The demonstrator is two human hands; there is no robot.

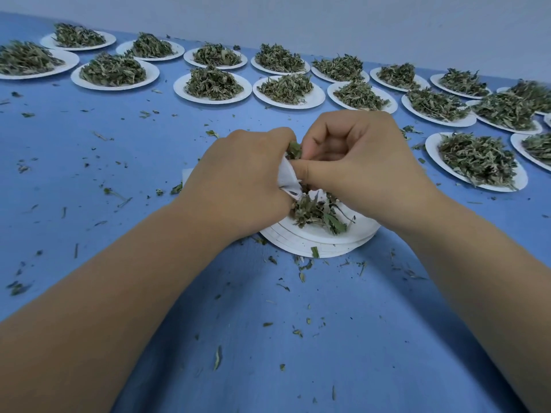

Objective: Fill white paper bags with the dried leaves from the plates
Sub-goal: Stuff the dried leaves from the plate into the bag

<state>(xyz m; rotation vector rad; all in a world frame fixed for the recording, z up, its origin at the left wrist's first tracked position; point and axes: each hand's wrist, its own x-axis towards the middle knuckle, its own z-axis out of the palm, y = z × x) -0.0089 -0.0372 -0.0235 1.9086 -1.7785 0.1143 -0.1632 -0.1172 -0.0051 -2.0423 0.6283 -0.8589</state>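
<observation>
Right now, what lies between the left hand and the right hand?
In the head view, a white paper bag, held by left hand and right hand, dried leaves at its mouth.

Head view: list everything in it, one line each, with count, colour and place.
Table: one, blue, throughout.
Wall: one, pale grey, behind.
Leaf plates: about seventeen, white, green-grey heaps, rows across the far side.
Plate stack: one, white, near centre, few leaves on top.
White paper bag: one, white, above the stack.
Leaf scraps: many, green, scattered about.
Left hand: one, grips the bag.
Right hand: one, curled, thumb on the bag.
</observation>
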